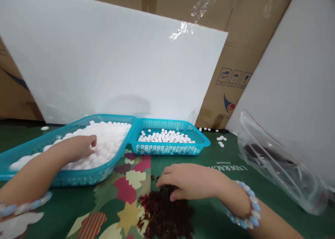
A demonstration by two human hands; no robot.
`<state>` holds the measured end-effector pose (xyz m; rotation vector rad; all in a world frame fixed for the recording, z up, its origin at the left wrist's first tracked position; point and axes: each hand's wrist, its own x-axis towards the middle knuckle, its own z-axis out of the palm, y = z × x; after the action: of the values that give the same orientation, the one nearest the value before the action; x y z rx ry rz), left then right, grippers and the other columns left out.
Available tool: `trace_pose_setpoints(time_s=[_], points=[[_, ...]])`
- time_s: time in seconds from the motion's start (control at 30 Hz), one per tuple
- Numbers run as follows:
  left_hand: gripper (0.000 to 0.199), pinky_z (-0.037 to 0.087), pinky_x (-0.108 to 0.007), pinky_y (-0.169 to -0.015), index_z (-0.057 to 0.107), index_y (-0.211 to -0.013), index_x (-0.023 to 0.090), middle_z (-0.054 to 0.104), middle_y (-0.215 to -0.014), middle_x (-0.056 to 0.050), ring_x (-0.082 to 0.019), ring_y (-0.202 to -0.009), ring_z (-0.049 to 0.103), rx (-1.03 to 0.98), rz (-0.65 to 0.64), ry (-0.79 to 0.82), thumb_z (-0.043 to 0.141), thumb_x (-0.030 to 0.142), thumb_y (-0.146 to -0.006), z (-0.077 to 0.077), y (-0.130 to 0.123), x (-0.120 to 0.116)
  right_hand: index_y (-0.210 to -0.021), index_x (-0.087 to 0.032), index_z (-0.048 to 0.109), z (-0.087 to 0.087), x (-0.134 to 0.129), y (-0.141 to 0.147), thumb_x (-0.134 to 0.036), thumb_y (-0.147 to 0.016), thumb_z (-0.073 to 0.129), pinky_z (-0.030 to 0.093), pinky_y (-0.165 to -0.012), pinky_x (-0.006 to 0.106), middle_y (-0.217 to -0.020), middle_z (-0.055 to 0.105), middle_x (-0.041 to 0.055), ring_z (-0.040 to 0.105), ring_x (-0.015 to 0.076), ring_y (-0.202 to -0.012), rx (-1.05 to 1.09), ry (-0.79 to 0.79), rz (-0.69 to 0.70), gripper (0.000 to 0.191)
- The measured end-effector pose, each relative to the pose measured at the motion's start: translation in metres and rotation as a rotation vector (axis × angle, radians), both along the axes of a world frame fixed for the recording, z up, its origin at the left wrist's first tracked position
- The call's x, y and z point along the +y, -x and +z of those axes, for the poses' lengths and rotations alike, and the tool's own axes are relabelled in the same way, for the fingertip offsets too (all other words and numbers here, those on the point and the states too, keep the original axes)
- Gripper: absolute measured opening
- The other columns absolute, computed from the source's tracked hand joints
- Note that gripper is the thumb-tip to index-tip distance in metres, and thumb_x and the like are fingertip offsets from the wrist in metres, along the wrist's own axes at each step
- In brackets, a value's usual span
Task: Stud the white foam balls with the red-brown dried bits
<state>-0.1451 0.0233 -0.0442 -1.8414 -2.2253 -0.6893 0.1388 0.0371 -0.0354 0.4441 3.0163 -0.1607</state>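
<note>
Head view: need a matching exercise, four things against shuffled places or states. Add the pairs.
1. Left hand
2. Right hand
3. Small basket
4. Clear bag

A. Beside the large basket
B. At the white balls
C. On the right by the wall, dark contents inside
D. At the dark red pile

Pairs: 1-B, 2-D, 3-A, 4-C

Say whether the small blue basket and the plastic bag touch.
Apart. The head view shows a strip of green surface between the small blue basket and the plastic bag.
</note>
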Motion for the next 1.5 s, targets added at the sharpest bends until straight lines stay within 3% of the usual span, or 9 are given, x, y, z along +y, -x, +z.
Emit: trace_pose_setpoints(time_s=[0.2,0.4,0.5,0.6,0.83,0.97,1.07,1.33,1.5], points=[[0.018,0.019,-0.021,-0.044,0.040,-0.042,0.019,0.039,-0.039,0.003,-0.013,-0.040,0.035,0.030,0.060,0.098,0.038,0.021,-0.059,0.003,-0.006,0.001,-0.089,-0.014,0.050,-0.019,0.004,0.011,-0.016,-0.065,0.051,0.037,-0.050,0.022,-0.083,0.053,0.0058,0.050,0.0140,-0.067,-0.058,0.032,0.029,0.024],[0.019,0.026,-0.026,-0.050,0.044,-0.067,0.017,0.046,-0.059,-0.002,-0.020,-0.054,0.044,0.106,0.074,0.115,0.035,0.032,-0.061,0.029,-0.033,-0.003,-0.075,-0.014,0.053,-0.024,0.005,0.013,-0.007,-0.066,0.043,0.033,-0.050,0.019,-0.072,0.053,0.0025,0.046,0.0104,-0.060,-0.032,0.009,0.026,0.015],[0.021,0.030,-0.030,-0.063,0.044,-0.072,0.014,0.048,-0.073,-0.005,-0.022,-0.071,0.045,-0.010,-0.179,-0.032,0.034,0.030,-0.063,0.038,-0.064,-0.010,-0.072,-0.013,0.053,-0.027,0.005,0.013,-0.007,-0.066,0.043,0.033,-0.050,0.019,-0.074,0.051,0.0040,0.044,0.0100,-0.058,-0.027,-0.011,0.003,0.014],[0.015,0.035,-0.025,-0.063,0.044,-0.070,0.016,0.047,-0.074,-0.002,-0.015,-0.070,0.047,-0.234,-0.410,-0.039,0.040,0.028,-0.061,0.036,-0.087,-0.012,-0.071,-0.014,0.053,-0.030,0.005,0.014,-0.011,-0.067,0.043,0.032,-0.050,0.020,-0.074,0.049,0.0044,0.043,0.0101,-0.059,-0.019,-0.010,0.016,0.012],[0.011,0.034,-0.017,-0.047,0.046,-0.060,0.018,0.046,-0.056,0.005,-0.007,-0.054,0.044,-0.927,-0.681,0.066,0.054,0.015,-0.053,0.029,-0.098,-0.015,-0.056,-0.014,0.045,-0.029,0.001,0.016,-0.012,-0.061,0.044,0.029,-0.049,0.019,-0.068,0.044,0.0029,0.035,0.0088,-0.056,0.101,-0.044,0.030,0.006],[0.016,0.034,-0.015,-0.045,0.051,-0.060,0.019,0.050,-0.053,0.005,-0.006,-0.052,0.045,-1.120,-0.745,0.029,0.057,0.010,-0.049,0.032,-0.099,-0.018,-0.046,-0.015,0.027,-0.022,-0.002,0.013,-0.006,-0.052,0.040,0.022,-0.040,0.017,-0.057,0.036,-0.0016,0.027,0.0047,-0.045,0.272,0.072,-0.111,0.017],[0.016,0.036,-0.014,-0.046,0.054,-0.061,0.019,0.052,-0.053,0.005,-0.006,-0.052,0.048,-1.195,-0.792,-0.010,0.058,0.009,-0.049,0.032,-0.101,-0.019,-0.045,-0.016,0.024,-0.016,-0.004,0.009,-0.004,-0.048,0.037,0.019,-0.037,0.017,-0.049,0.031,-0.0041,0.026,0.0042,-0.043,0.420,0.196,-0.199,0.018],[0.014,0.041,-0.014,-0.050,0.055,-0.066,0.020,0.057,-0.056,0.005,-0.006,-0.053,0.052,-1.283,-0.869,-0.047,0.055,0.009,-0.057,0.031,-0.108,-0.021,-0.058,-0.016,0.040,0.008,-0.012,-0.003,-0.009,-0.059,0.045,0.033,-0.039,0.016,-0.055,0.040,-0.0043,0.041,0.0038,-0.043,0.597,0.715,-0.245,0.009],[0.013,0.042,-0.014,-0.053,0.057,-0.068,0.021,0.057,-0.061,0.004,-0.006,-0.055,0.053,-1.307,-0.887,-0.002,0.056,0.013,-0.058,0.032,-0.113,-0.024,-0.056,-0.016,0.053,0.017,-0.014,-0.012,-0.012,-0.059,0.053,0.039,-0.044,0.016,-0.060,0.045,-0.0018,0.045,0.0045,-0.050,0.782,0.708,-0.224,0.004]])
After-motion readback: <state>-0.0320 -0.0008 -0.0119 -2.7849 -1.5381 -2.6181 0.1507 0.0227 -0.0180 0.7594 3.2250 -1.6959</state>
